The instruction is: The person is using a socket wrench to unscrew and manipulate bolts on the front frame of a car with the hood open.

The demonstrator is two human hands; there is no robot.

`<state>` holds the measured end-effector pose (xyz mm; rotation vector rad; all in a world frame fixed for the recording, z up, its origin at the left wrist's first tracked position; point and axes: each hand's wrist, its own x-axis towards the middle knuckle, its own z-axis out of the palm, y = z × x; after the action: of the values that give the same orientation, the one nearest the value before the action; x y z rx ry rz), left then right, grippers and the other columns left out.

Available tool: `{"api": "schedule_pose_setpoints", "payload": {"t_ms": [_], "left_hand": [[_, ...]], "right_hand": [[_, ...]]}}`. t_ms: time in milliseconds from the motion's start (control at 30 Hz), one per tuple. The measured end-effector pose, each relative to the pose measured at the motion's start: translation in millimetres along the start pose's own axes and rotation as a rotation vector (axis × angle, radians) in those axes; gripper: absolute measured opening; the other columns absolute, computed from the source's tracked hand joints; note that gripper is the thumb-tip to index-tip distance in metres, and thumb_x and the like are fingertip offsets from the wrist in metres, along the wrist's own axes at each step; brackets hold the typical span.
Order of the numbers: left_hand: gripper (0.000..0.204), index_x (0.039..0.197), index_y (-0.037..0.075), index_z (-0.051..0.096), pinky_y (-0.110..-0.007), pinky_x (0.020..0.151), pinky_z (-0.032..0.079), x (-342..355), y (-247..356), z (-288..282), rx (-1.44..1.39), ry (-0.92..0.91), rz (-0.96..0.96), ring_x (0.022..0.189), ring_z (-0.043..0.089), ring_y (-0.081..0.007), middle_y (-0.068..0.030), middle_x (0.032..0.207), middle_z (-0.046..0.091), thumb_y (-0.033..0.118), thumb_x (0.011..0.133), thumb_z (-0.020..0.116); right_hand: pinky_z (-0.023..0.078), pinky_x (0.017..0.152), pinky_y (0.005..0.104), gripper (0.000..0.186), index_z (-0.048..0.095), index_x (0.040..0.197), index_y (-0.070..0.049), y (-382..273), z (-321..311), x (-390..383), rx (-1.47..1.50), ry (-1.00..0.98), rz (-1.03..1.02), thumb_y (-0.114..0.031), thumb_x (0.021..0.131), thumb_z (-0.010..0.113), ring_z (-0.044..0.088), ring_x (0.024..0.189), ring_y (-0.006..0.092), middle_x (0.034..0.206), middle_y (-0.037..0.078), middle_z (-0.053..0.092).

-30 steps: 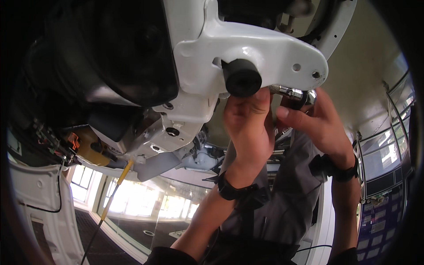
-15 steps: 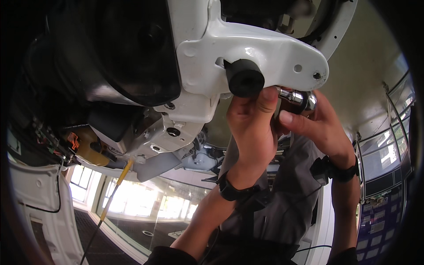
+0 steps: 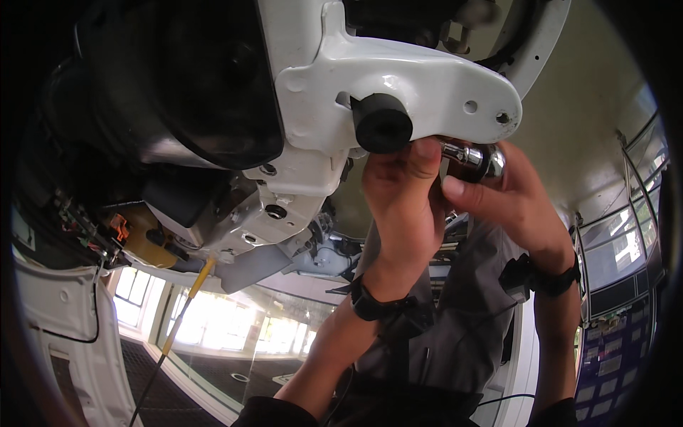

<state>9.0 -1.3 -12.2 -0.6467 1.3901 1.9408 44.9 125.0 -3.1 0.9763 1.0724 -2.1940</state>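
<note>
The chrome wrench [image 3: 491, 162] is tilted slightly more than a second ago, so work is kept just below the white bracket [image 3: 434, 85]. It is held by the right hand [image 3: 518, 198]; the left hand [image 3: 404, 206] is narrowed at its tip, contents hidden. The bracket is shifted slightly left in view.

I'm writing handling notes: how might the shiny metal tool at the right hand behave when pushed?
The shiny metal tool looks stiff and probably heavy for its size, given its metallic gleam. Its polished surface may be slippery, and its rounded parts could let it roll.
</note>
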Motion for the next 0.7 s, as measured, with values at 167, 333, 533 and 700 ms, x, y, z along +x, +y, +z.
{"api": "schedule_pose_setpoints", "payload": {"t_ms": [167,333,533,700], "left_hand": [[0.033,0.102,-0.001,0.051,-0.028,0.077,0.044,3.6,0.1,-3.1,-0.156,-0.06,-0.041,0.086,0.056,-0.014,-0.0052,0.095,0.058,0.026,0.083,0.058],[0.043,0.102,0.006,0.051,-0.035,0.085,0.039,1.1,-2.4,-2.6,-0.617,-0.102,-0.127,0.091,0.049,-0.0172,-0.0024,0.092,0.054,0.045,0.089,0.039],[0.046,0.112,0.009,0.05,-0.045,0.084,0.042,6.2,-12.0,-6.2,-0.643,-0.185,-0.143,0.094,0.053,-0.0261,-0.0071,0.101,0.059,0.047,0.089,0.035],[0.043,0.107,0.008,0.051,-0.038,0.086,0.04,5.6,-6.0,0.3,-0.539,-0.08,-0.101,0.093,0.052,-0.0204,-0.0048,0.096,0.057,0.044,0.09,0.034]], "right_hand": [[0.042,0.082,0.0259,0.036,0.048,0.112,0.0,4.3,4.1,1.2,0.272,-0.081,0.02,-0.007,0.079,0.06,0.053,0.095,0.0104,0.103,0.007,0.057],[0.043,0.077,0.0244,0.032,0.05,0.104,-0.001,19.3,5.5,0.4,0.112,0.1,-0.143,-0.008,0.076,0.064,0.053,0.089,0.0086,0.094,0.004,0.058],[0.039,0.065,0.0223,0.024,0.045,0.081,-0.004,29.0,-4.1,-4.2,-0.051,0.082,-0.097,-0.013,0.075,0.066,0.046,0.072,0.0065,0.075,0.0,0.052],[0.038,0.065,0.0224,0.024,0.046,0.081,-0.004,28.1,-6.2,-5.8,-0.083,0.079,-0.077,-0.014,0.074,0.067,0.044,0.072,0.0074,0.073,0.0,0.05]]}}
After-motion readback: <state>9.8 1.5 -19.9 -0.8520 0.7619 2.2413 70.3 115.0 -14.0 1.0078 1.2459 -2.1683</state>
